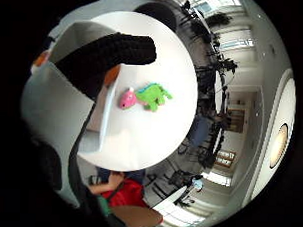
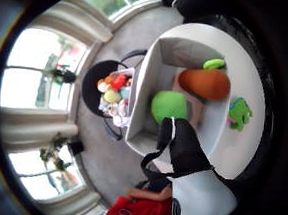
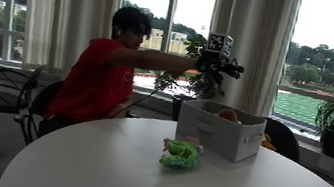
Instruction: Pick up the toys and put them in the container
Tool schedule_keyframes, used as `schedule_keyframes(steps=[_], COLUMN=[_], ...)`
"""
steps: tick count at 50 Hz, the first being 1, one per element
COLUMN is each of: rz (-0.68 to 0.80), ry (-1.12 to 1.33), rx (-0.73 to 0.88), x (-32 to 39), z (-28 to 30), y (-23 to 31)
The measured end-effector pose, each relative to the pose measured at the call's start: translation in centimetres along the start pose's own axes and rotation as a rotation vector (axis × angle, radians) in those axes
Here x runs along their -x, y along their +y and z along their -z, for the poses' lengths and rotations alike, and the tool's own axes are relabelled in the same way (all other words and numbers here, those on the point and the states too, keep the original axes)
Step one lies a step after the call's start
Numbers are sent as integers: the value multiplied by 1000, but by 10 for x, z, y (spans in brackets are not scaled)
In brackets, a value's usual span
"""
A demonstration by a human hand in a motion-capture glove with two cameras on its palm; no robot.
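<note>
One grip (image 3: 217,66), your gloved right hand, hangs above the container (image 3: 218,128), fingers relaxed and holding nothing. Inside lie an orange toy (image 2: 205,83) and a green ball (image 2: 169,106). A green dinosaur (image 3: 179,155) rests on the surface (image 3: 140,180), near the container's front.

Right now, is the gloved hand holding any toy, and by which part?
Nothing is held. The right hand is above the container, and no toy shows in it; the green toy lies on the table.
</note>
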State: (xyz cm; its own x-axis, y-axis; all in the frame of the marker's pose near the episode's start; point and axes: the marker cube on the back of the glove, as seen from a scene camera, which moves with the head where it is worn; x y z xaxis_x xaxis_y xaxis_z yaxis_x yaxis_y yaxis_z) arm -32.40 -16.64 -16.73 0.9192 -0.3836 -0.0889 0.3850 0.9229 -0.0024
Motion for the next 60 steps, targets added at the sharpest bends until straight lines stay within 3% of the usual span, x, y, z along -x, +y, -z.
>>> schedule_keyframes(steps=[3, 17, 35, 60], rz=[-174, -291, -380, -460], ry=[10, 45, 28, -69], rx=[1, 1, 72, 144], x=[5, -101, -213, -246], z=[0, -33, -93, -166], y=[-2, 34, 52, 43])
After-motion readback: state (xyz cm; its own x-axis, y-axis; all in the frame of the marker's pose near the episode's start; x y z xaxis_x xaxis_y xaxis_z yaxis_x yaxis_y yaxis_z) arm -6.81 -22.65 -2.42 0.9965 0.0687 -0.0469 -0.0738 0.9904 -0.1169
